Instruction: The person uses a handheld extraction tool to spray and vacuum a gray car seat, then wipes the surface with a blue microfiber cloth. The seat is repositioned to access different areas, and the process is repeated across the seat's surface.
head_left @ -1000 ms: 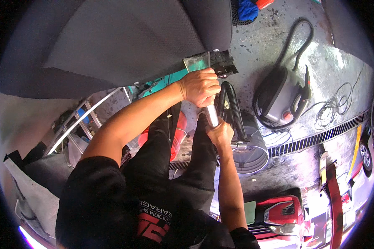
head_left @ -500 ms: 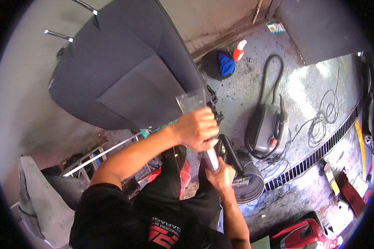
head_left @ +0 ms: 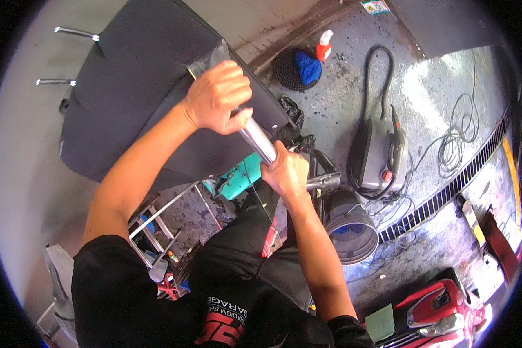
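Observation:
A metal extractor wand (head_left: 257, 141) slants across the front of a dark grey car seat back (head_left: 127, 75). My left hand (head_left: 219, 97) wraps around its upper part, just behind the clear flat nozzle (head_left: 214, 57), which is over the seat fabric. Whether the nozzle's edge presses on the fabric is hard to see. Lower down, my right hand (head_left: 287, 169) is closed around the wand's rear end. A black hose with a grey fitting (head_left: 325, 181) shows beside that hand. Two metal headrest posts (head_left: 75, 33) stick out at the seat's left.
A grey cleaning machine (head_left: 380, 153) stands on the floor to the right, near a bucket (head_left: 354, 235) and coiled cable (head_left: 458, 139). Farther off are a red spray bottle (head_left: 324, 47) and blue cloth (head_left: 308, 68). A stepladder (head_left: 162, 220) and teal object (head_left: 243, 177) lie below the seat.
Both hands have moved up and left with the wand, bringing its nozzle from the seat's right edge further over the fabric. The view has shifted too.

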Available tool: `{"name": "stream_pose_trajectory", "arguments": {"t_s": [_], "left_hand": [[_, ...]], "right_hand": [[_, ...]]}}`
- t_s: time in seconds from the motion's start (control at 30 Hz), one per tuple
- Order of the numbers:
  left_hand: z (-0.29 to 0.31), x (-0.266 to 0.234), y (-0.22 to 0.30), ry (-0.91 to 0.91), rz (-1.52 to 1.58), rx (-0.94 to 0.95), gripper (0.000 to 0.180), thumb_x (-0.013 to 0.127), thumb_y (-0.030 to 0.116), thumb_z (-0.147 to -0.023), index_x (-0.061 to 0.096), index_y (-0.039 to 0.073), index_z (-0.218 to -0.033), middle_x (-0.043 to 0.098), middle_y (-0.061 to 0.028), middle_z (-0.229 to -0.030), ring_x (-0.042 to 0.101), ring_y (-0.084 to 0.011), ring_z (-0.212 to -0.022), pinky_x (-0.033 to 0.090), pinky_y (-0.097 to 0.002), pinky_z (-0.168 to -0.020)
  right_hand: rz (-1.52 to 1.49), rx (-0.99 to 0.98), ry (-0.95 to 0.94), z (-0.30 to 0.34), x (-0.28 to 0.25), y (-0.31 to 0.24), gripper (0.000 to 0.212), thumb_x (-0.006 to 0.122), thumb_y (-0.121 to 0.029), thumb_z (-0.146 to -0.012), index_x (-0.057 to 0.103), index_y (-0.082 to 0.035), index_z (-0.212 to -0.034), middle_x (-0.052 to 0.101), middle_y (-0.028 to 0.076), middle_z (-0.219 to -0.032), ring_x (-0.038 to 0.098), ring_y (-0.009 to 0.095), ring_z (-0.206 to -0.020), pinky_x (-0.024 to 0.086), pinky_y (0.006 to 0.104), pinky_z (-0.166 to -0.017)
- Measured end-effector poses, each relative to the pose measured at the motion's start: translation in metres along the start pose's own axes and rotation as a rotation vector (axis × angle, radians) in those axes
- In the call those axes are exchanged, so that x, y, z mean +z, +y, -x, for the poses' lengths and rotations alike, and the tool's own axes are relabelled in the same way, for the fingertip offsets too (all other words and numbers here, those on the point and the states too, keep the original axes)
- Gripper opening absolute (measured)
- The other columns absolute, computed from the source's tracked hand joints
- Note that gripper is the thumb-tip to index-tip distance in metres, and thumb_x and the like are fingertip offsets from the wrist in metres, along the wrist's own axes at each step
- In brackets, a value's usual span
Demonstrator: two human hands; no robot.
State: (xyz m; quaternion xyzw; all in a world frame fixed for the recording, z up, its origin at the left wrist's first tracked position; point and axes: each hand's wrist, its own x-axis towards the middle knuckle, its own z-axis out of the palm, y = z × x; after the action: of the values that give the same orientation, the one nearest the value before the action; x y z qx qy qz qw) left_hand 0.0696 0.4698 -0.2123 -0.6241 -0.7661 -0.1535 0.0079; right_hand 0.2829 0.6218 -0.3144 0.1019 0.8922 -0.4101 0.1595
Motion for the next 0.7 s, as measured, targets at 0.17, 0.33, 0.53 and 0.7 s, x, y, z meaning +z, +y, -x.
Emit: {"name": "stream_pose_trajectory", "arguments": {"t_s": [0.17, 0.33, 0.53, 0.7], "left_hand": [[0.008, 0.049, 0.016, 0.043, 0.125, -0.038, 0.033, 0.075, 0.032, -0.072, 0.051, 0.009, -0.070, 0.049, -0.0091, -0.073, 0.055, -0.0305, -0.071, 0.051, -0.0456, -0.080], [0.016, 0.058, 0.017, 0.075, 0.154, -0.032, 0.032, 0.074, 0.032, -0.069, 0.052, 0.010, -0.070, 0.048, -0.0082, -0.073, 0.054, -0.0295, -0.071, 0.050, -0.0447, -0.078], [0.016, 0.077, 0.028, 0.050, 0.192, -0.043, 0.029, 0.073, 0.032, -0.071, 0.055, 0.010, -0.072, 0.051, -0.0082, -0.074, 0.056, -0.0289, -0.072, 0.050, -0.0446, -0.080], [0.017, 0.127, 0.050, 0.025, 0.245, -0.060, 0.031, 0.072, 0.035, -0.077, 0.056, 0.009, -0.073, 0.053, -0.0090, -0.075, 0.057, -0.0297, -0.075, 0.050, -0.0453, -0.084]], "right_hand": [[0.060, 0.030, 0.022, 0.023, 0.021, 0.041, 0.032, 0.084, -0.027, -0.075, 0.064, -0.012, -0.095, 0.074, 0.015, -0.082, 0.076, 0.039, -0.078, 0.058, 0.0504, -0.079], [0.059, 0.025, 0.047, 0.025, 0.032, 0.046, 0.033, 0.084, -0.024, -0.072, 0.063, -0.012, -0.094, 0.074, 0.014, -0.082, 0.075, 0.038, -0.078, 0.057, 0.0497, -0.078], [0.079, 0.025, 0.039, 0.038, 0.036, 0.063, 0.031, 0.084, -0.021, -0.071, 0.062, -0.011, -0.091, 0.074, 0.013, -0.082, 0.074, 0.038, -0.080, 0.056, 0.0494, -0.076], [0.112, 0.134, -0.026, 0.060, 0.044, 0.100, 0.030, 0.085, -0.026, -0.074, 0.062, -0.011, -0.088, 0.073, 0.013, -0.081, 0.074, 0.038, -0.079, 0.055, 0.0490, -0.076]]}}
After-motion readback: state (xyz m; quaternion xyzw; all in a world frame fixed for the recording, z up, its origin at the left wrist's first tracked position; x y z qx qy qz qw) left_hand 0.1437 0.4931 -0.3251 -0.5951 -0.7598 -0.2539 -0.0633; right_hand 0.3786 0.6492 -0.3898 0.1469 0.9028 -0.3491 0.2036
